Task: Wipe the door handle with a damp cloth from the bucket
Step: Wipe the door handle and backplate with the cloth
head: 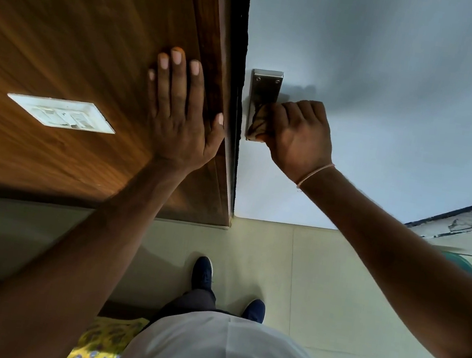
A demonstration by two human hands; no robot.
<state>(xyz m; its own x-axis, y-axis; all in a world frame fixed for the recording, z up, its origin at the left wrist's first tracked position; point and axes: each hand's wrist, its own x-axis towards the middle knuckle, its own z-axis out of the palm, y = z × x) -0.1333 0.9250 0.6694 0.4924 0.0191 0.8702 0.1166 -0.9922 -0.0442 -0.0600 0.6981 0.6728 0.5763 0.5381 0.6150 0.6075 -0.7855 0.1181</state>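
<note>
A steel handle plate (265, 86) is fixed to the pale grey door (396, 80). My right hand (299, 137) is closed around a brownish cloth (259, 121), pressing it against the lower half of the plate; the handle lever itself is hidden under the cloth and fist. My left hand (182, 109) lies flat, fingers spread, on the brown wooden panel (82, 33) beside the door edge, holding nothing. A sliver of a green bucket (461, 263) shows past my right forearm at the right.
A white switch plate (61, 112) sits on the wooden panel to the left. Pale floor tiles (320, 283) lie below, with my dark shoes (204, 272) on them. A yellow patterned fabric (103, 340) is at the bottom left.
</note>
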